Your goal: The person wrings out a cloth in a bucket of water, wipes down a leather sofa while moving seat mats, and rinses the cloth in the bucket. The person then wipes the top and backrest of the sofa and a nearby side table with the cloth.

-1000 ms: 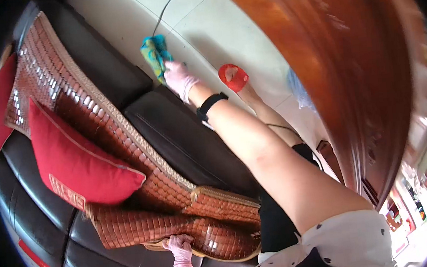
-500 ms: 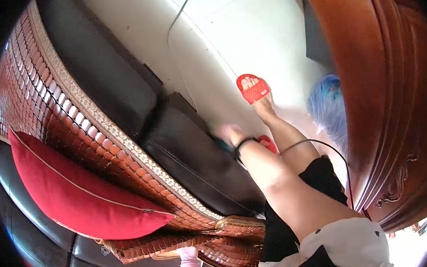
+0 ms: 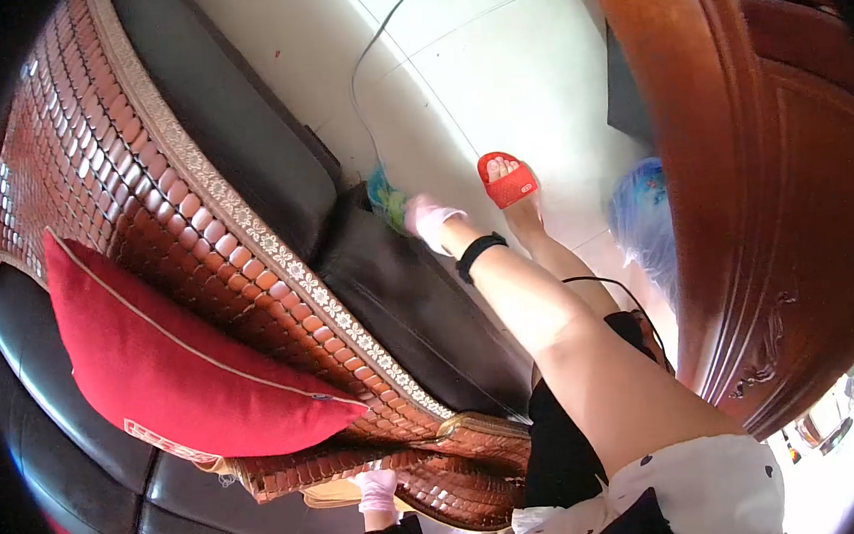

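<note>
My right hand point(image 3: 429, 219), in a pink glove, grips a blue and green cloth point(image 3: 388, 200) against the front edge of the black sofa seat point(image 3: 416, 313); the glove is slightly blurred. At the bottom, my left hand point(image 3: 376, 490), also gloved in pink, is at the folded edge of a brown beaded mat point(image 3: 307, 467), its fingers mostly hidden by the fold. The mat stretches along the sofa to the upper left. A red cushion point(image 3: 189, 361) lies on the mat.
A carved wooden table point(image 3: 782, 189) curves along the right side. Beside it on the floor point(image 3: 472, 73) is a translucent bluish bag point(image 3: 646, 220). My foot in a red slipper point(image 3: 511, 185) is near the middle. A thin cable point(image 3: 357, 72) runs over the tiles.
My right hand and the cloth first came down and right along the sofa front, then went back up and left. The view shifted, and my left hand's fingers slipped under the mat's fold.
</note>
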`<act>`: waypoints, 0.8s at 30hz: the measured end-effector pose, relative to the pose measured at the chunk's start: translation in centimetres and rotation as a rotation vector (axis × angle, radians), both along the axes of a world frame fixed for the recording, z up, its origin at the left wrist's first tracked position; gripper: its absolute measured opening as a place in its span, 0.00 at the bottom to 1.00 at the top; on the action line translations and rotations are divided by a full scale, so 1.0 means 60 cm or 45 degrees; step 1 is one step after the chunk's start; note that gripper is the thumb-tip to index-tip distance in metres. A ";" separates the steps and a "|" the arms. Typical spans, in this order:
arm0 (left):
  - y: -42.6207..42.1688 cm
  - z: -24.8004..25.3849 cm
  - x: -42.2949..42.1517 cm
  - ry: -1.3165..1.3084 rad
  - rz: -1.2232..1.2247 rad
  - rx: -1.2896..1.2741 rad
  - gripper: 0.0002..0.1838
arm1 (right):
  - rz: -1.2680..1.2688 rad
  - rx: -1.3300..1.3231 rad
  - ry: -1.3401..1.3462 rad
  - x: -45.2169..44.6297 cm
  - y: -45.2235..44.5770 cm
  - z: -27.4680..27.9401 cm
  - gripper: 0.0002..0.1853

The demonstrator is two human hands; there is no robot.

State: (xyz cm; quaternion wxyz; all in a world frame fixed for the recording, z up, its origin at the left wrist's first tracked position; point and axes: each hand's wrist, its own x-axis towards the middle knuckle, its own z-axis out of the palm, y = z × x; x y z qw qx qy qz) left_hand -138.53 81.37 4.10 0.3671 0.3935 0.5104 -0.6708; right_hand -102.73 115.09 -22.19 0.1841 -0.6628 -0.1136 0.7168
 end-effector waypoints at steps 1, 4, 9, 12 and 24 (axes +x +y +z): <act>0.016 0.005 0.013 -0.007 0.018 0.013 0.15 | 0.084 -0.049 -0.032 0.009 0.001 0.010 0.16; 0.040 0.009 0.029 -0.020 0.113 0.164 0.15 | 0.789 0.515 -0.253 -0.004 0.061 0.089 0.15; 0.051 0.023 0.038 -0.040 0.172 0.238 0.14 | 1.302 1.197 -0.364 -0.008 0.089 0.253 0.02; 0.065 0.032 0.054 -0.079 0.233 0.296 0.14 | 0.865 1.529 -0.296 -0.005 0.050 0.357 0.02; 0.055 -0.005 0.026 -0.515 -0.489 -0.068 0.14 | 0.932 1.383 -0.245 0.015 -0.173 0.354 0.04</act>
